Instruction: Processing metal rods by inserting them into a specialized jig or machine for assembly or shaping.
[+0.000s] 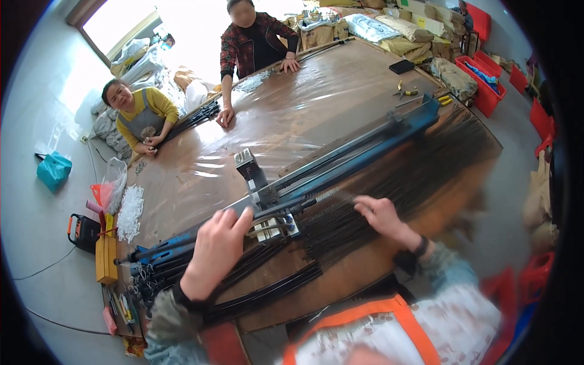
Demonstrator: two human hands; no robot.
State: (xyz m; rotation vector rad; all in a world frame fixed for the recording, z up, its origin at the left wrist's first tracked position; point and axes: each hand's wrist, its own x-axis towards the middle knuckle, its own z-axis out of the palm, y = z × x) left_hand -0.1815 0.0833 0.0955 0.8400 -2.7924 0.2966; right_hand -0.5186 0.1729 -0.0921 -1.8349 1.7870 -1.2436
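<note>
Hand, left (214,246): fingers curled at black rod (285,210); grip hidden, cannot tell if closed. Right hand (382,217): fingers half bent above thin black strips (420,176); cannot tell if anything held. Ahead of it, blue rail (389,140) slants across brown tabletop (328,121).

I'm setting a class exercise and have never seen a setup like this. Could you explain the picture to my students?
There is no robot here: a person works bare-handed. The picture comes from a wide camera on that person's head, so straight edges bend.

The left hand is at the near end of a black rod; the right hand, fingers curled, is over dark, blurred strands. Whether either has a firm grip is unclear.

A long blue metal rail crosses the wooden worktable, with more black rods nearer the wearer and yellow-handled pliers on the far right. Two co-workers are across the table.
</note>
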